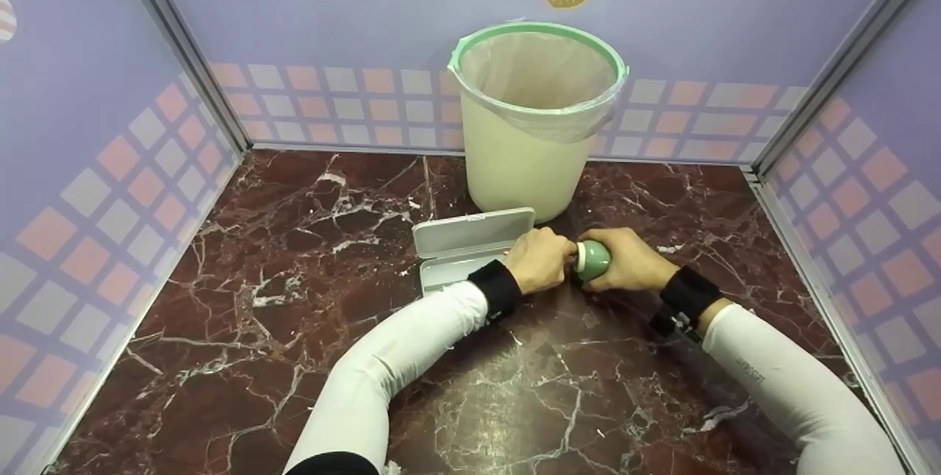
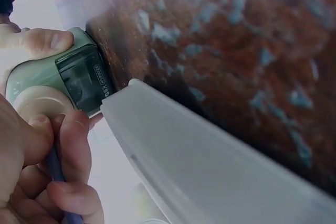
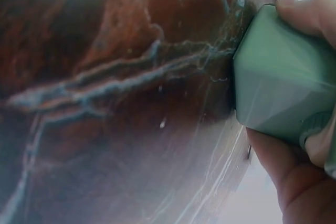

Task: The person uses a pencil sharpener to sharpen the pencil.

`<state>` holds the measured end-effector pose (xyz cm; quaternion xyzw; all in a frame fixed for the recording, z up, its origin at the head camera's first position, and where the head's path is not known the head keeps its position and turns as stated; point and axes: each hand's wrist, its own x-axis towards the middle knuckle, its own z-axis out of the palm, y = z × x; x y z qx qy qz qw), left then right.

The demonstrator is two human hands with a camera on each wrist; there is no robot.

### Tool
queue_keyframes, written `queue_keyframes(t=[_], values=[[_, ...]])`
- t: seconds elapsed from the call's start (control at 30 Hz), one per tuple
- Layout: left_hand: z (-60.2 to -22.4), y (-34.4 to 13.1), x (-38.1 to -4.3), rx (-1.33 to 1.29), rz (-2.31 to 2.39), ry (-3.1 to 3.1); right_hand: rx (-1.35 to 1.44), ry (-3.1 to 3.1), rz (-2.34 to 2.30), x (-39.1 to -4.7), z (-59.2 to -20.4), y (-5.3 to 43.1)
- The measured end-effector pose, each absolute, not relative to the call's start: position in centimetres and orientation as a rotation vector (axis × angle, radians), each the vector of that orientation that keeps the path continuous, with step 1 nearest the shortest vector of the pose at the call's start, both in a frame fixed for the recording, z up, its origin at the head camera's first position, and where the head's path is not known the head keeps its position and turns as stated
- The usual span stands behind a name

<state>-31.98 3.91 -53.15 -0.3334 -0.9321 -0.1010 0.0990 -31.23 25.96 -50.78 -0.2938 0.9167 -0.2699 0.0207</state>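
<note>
My right hand (image 1: 628,260) grips a green pencil sharpener (image 1: 594,260) that sits on the marble-patterned surface. Its dark see-through shavings drawer (image 2: 86,77) and cream round front show in the left wrist view. With thumb and fingers, my left hand (image 1: 540,258) pinches a blue-purple pencil (image 2: 55,167) right up against that cream front; the pencil's tip is hidden. In the right wrist view, fingers wrap the angular green body (image 3: 286,72), close to a small dark green part at its side. Beside my left hand lies an open white pencil case (image 1: 474,234), partly covered by the hand.
Behind the hands stands a tall cream bin (image 1: 518,166) with a green rim and a clear liner. Patterned panels (image 1: 331,34) wall in the dark red marbled surface (image 1: 242,328) at the back and both sides. Small pale specks lie about.
</note>
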Motion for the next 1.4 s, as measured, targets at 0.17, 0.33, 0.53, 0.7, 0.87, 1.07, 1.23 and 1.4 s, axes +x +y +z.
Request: queue_keyframes(t=[0.17, 0.33, 0.53, 0.7, 0.87, 1.07, 1.23, 1.4], values=[[-49.9, 3.7, -29.8, -0.982, -0.319, -2.784, -0.892, 2.858, -0.833, -31.2, -50.5, 26.2], [-49.5, 3.7, -29.7, -0.957, -0.302, -2.785, -0.895, 2.856, -0.848, -31.4, -50.4, 26.0], [-50.7, 3.7, -30.3, -0.996, -0.285, -2.752, -0.881, 2.849, -0.846, -31.2, -50.9, 26.0], [-50.6, 3.4, -30.3, -1.005, -0.291, -2.767, -0.894, 2.842, -0.846, -31.2, -50.9, 25.8], [-48.8, 3.3, -29.9, -1.045, -0.272, -2.82, -0.912, 2.846, -0.846, -31.2, -50.7, 26.0], [-46.0, 4.0, -29.5, -1.06, -0.123, -2.873, -0.946, 2.822, -0.849, -30.6, -49.8, 27.3], [-43.8, 5.7, -29.9, -1.025, 0.046, -2.819, -0.881, 2.835, -0.829, -29.9, -48.2, 29.5], [-44.2, 8.9, -29.9, -1.154, 0.087, -2.863, -0.835, 2.866, -0.657, -28.9, -47.2, 31.7]])
